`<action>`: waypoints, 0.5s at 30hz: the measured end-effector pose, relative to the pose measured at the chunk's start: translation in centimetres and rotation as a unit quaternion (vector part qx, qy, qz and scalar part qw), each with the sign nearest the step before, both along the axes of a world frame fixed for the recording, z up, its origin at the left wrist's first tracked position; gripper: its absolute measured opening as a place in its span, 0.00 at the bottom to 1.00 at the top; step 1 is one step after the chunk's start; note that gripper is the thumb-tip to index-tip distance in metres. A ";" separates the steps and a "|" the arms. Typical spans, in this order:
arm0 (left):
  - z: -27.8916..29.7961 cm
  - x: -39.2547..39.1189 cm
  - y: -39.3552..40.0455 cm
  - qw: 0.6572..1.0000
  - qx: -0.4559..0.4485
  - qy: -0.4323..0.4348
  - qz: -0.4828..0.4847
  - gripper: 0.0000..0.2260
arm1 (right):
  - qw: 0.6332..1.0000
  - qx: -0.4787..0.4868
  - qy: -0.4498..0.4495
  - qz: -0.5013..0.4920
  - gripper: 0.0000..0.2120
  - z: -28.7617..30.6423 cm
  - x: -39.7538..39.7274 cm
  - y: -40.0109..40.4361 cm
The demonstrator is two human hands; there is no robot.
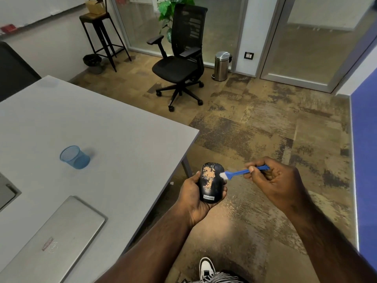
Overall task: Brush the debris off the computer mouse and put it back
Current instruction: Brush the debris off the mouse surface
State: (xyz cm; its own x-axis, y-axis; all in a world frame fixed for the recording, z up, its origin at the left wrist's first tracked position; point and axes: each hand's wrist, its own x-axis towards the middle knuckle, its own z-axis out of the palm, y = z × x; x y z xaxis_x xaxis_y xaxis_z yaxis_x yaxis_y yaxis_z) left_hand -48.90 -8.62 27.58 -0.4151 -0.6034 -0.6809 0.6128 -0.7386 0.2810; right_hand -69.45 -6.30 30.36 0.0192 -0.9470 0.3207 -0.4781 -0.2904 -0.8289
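- My left hand cups one black computer mouse from below, off the table's edge and above the carpet; my fingers curl round its sides, and most of them are hidden behind it.
- My right hand pinches one small blue brush by the handle; the handle's far end is buried in my fist.
- The brush's white bristles touch the mouse's right edge.
- Tan debris lies in patches across the mouse's back; I cannot count the grains, and the scroll wheel is hard to make out.
- A "Lenovo" label sits at the mouse's near end.
- On the grey table: one blue mesh cup lying tipped, and one closed silver laptop, its near corner cut off by the frame edge.
- A dark object at the table's left edge is cut off; I cannot tell what it is.
- Beyond: one black office chair, one steel bin, one tall stool, one plant partly hidden behind the chair.
- One of my shoes shows at the bottom.
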 end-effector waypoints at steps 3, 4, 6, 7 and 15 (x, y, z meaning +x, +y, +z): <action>0.0 -0.2 0.0 1.000 0.003 -0.012 0.010 0.23 | 0.999 0.003 -0.012 0.042 0.08 0.0 0.2 0.3; 0.0 -0.3 -0.1 1.000 0.004 -0.015 0.010 0.23 | 0.999 0.008 -0.014 0.042 0.07 0.0 0.3 0.3; 0.1 -0.2 0.0 1.000 0.003 -0.011 0.004 0.24 | 1.000 0.010 -0.012 0.012 0.08 -0.2 0.2 -0.1; 0.1 -0.1 0.0 1.000 0.003 -0.007 -0.001 0.25 | 1.000 0.005 -0.006 -0.006 0.09 -0.3 0.0 -0.3; 0.1 -0.5 -0.1 1.000 -0.010 -0.024 0.005 0.24 | 0.997 0.001 -0.002 0.076 0.04 0.2 0.8 0.5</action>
State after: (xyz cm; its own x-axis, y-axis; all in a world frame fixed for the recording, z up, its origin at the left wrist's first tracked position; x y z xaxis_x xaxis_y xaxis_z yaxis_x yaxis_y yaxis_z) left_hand -49.40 -8.73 27.63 -0.3771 -0.6204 -0.6877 0.6055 -0.7270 0.3239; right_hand -68.67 -5.76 30.57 0.1618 -0.9337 0.3193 -0.4246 -0.3580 -0.8316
